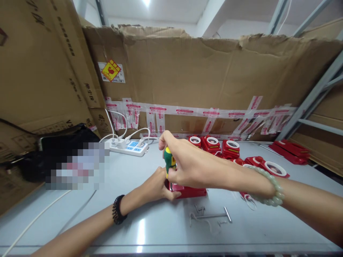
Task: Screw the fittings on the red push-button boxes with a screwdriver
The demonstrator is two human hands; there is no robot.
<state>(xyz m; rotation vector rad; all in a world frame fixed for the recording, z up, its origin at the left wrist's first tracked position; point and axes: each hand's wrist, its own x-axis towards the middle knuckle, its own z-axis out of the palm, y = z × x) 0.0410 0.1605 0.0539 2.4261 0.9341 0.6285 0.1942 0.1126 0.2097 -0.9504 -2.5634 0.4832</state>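
Note:
My right hand is closed round the green and yellow handle of a screwdriver, which stands nearly upright with its shaft pointing down. Below it a red case lies on the table, partly hidden by my right hand and wrist. The fingers and thumb of my left hand grip the case's left end, close to the screwdriver's tip. Where exactly the tip meets the case is hard to make out. In front of the case lie a T-shaped metal rod, several small screws and a thin cord.
Several red devices with white rings stand behind my right forearm. Another red case lies at the far right beside a thin rod. A white power strip with plugs sits at the back left, near a black bag. Cardboard walls the table's back.

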